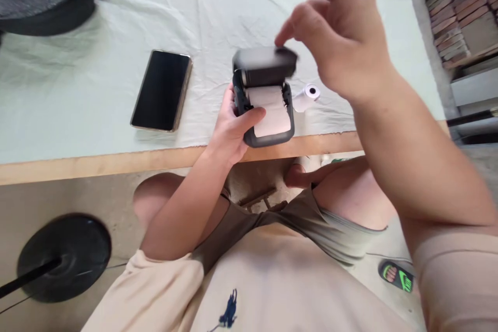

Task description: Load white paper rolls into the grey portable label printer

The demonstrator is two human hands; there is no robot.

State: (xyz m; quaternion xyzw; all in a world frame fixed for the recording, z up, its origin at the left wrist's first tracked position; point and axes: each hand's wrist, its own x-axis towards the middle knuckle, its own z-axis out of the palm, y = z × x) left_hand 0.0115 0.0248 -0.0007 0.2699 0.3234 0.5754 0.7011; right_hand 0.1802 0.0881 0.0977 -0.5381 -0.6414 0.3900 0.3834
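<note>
Your left hand (233, 127) grips the printer (266, 98) from its left side, with the thumb lying across the front of the paper (272, 111). This keeps the sheet flat and holds the body steady at the near edge of the table (97, 163). The printer's lid (264, 62) stands open and tilted up, so the white paper inside shows.

Your right hand (338, 36) is raised above the lid. It holds nothing; the fingers are loosely curled and a little apart, and one fingertip is at the lid's right corner. I cannot tell if it truly touches. The wrist bends down from a lifted forearm.

A spare roll (307, 96) lies just beside the printer on the right. A phone (162, 91) lies face up, well apart to the left.
</note>
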